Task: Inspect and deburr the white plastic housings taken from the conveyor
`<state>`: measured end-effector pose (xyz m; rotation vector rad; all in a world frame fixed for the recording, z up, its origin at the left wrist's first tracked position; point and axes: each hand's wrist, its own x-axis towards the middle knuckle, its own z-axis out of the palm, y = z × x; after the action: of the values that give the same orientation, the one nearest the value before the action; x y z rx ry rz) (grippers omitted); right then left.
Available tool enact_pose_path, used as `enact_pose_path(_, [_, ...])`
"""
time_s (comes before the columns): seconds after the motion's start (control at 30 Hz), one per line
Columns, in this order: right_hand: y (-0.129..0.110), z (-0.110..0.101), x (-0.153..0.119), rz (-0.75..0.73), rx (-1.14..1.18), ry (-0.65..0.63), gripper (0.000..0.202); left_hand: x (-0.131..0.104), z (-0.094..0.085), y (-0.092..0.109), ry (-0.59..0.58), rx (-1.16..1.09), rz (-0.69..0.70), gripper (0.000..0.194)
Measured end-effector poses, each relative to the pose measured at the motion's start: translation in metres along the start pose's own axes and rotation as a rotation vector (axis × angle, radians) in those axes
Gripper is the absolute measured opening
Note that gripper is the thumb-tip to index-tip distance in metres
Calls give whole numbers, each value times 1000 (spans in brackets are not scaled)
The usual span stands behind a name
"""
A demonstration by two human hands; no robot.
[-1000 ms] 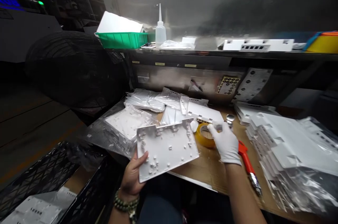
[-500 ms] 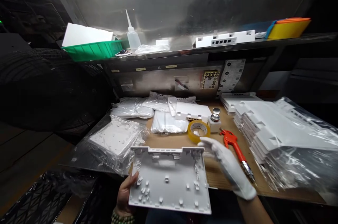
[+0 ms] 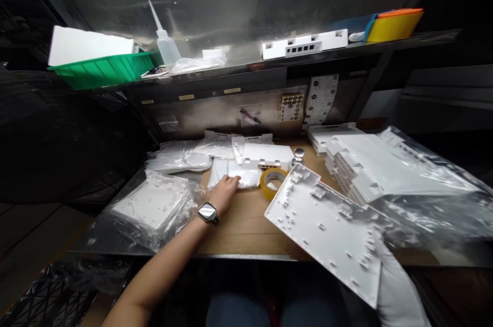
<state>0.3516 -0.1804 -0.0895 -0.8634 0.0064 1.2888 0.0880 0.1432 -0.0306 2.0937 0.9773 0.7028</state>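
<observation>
My gloved right hand grips a white plastic housing shell by its right side. The shell is tilted, with its ribbed and clipped inside toward me; most of my fingers are hidden behind it. My bare left hand, with a watch at the wrist, reaches to a stack of clear plastic bags. Its fingers are curled and pinch at the near edge of the top bag. Just right of that hand lies a roll of yellow tape. Behind the bags rests a closed white housing.
Bagged white shells lie at left, and a stack of white covers in plastic at right. A small metal-topped dispenser stands behind the shell. Above runs a shelf with a green bin, a squeeze bottle and a white housing.
The shell has passed from my left hand to my gloved right hand, moving right and tilting. My left hand has reached forward to the bags. The red tool is now hidden behind the shell.
</observation>
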Motion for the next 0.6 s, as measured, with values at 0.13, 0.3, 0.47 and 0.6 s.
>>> enact_pose_path(0.13, [-9,8,-14,-41,42,111,61,18,-8,-11,-16,101,-24,18])
enact_pose_path(0.3, [-11,27,-19,-126,-7,104,64,43,-31,-14,-25,94,-125,45])
enact_pose_path(0.47, [-6,26,-17,-239,-99,129,62,65,-49,-18,-174,-136,-278,68])
enact_pose_path(0.6, [-3,23,-15,-281,-139,124,61,75,-54,-21,-193,-272,-323,63])
